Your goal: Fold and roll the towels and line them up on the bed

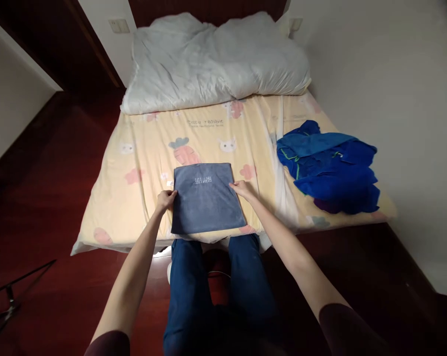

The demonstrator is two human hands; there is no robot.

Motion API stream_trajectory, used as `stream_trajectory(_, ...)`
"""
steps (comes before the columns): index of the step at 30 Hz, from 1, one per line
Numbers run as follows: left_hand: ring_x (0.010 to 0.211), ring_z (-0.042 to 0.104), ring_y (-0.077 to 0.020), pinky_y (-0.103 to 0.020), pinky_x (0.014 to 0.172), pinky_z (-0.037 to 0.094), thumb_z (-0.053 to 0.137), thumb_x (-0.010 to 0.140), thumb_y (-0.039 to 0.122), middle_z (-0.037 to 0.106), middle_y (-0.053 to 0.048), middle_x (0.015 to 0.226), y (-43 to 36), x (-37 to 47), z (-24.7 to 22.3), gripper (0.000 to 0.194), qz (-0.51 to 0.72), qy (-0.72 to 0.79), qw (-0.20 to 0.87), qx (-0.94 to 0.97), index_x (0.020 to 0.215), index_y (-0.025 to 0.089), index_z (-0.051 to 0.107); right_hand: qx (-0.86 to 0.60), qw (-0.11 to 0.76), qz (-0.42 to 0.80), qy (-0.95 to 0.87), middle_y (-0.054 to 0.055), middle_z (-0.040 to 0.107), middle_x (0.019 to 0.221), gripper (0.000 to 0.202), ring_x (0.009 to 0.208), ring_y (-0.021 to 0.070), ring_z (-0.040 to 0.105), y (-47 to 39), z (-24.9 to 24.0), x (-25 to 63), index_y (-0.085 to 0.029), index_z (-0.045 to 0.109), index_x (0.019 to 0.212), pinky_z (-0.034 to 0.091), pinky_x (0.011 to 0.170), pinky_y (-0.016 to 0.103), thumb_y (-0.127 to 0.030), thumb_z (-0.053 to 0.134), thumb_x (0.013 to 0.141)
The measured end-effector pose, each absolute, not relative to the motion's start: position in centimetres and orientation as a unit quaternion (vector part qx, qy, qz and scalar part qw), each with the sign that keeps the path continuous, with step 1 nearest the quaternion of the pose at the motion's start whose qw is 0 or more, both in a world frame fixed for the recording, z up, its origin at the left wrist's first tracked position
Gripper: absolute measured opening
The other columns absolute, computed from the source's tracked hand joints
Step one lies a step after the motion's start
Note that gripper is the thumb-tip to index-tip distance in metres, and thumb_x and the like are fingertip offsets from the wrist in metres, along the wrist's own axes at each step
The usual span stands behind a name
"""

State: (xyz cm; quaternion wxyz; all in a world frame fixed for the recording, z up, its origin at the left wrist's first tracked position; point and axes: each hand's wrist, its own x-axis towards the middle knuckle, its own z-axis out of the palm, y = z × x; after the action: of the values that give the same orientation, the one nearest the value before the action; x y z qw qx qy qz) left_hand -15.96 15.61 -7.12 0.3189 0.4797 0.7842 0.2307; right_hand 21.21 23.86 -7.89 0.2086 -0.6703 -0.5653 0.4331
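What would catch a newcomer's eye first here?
Probably the gray-blue cloth, laid flat at the bed's near edge, with the left hand and right hand at its sides. Next, the bright blue heap of fabric toward the right, then the puffy white quilt across the far end.

Soft light pools on the bed [152, 148] — the floor [60, 188] sinks into shadow, edges stretched.

Black metal stand [9, 299] — cut off by left edge. Thumb-side fingers of both hands visible; remaining fingertips hidden. Small print on bedsheet [208, 143] — too blurred to read.
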Motion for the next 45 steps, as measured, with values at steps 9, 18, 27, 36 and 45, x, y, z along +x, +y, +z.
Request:
stream_trajectory(9,0.084,0.066,-0.0233,-0.03,0.076,0.047,0.069,0.082,0.055,0.071,-0.006,0.082,23.5,-16.2,-9.1,0.037,0.306,0.805,0.28,0.424,0.086,0.018,0.072,-0.692,0.228,0.231,-0.645,-0.001,0.053,0.059,0.038,0.063,0.0179,0.05,33.6,-10.5,19.3,-0.024,0.05,0.064,0.034,0.064,0.027,-0.04,0.061,0.097)
stream_trajectory(18,0.079,0.063,-0.0186,-0.029,0.081,0.049,0.073,0.081,0.035,0.068,-0.003,0.079,28.0,-16.4,-8.6,0.026,0.346,0.786,0.26,0.442,0.096,0.014,0.075,-0.68,0.234,0.243,-0.651,-0.003,0.049,0.061,0.042,0.062,0.0164,0.045,35.0,-11.0,20.2,-0.024,0.049,0.068,0.035,0.066,0.027,-0.045,0.058,0.102)
stream_trajectory(27,0.078,0.062,-0.0193,-0.031,0.084,0.049,0.067,0.088,0.031,0.067,-0.003,0.08,29.3,-16.6,-9.1,0.014,0.363,0.791,0.231,0.434,0.092,0.018,0.066,-0.683,0.278,0.239,-0.631,-0.002,0.048,0.062,0.045,0.063,0.0165,0.045,36.6,-11.8,21.1,-0.023,0.052,0.07,0.038,0.067,0.029,-0.052,0.055,0.104)
stream_trajectory(36,0.087,0.064,-0.021,-0.033,0.092,0.048,0.067,0.089,0.027,0.068,-0.006,0.086,30.5,-16.3,-10.1,0.01,0.348,0.786,0.207,0.467,0.092,0.019,0.064,-0.704,0.28,0.229,-0.611,0.005,0.062,0.074,0.037,0.077,0.022,0.059,37.6,-12.9,20.4,-0.022,0.061,0.078,0.047,0.078,0.032,-0.047,0.054,0.105)
stream_trajectory(45,0.104,0.066,-0.0269,-0.039,0.104,0.051,0.071,0.077,0.03,0.072,-0.009,0.104,31.7,-16.6,-8.6,0.03,0.187,0.767,0.202,0.579,0.104,0.017,0.074,-0.703,0.189,0.236,-0.643,0.008,0.075,0.102,0.02,0.102,0.0264,0.07,38.1,-11.0,20.2,-0.02,0.073,0.104,0.054,0.094,0.038,-0.036,0.068,0.093)
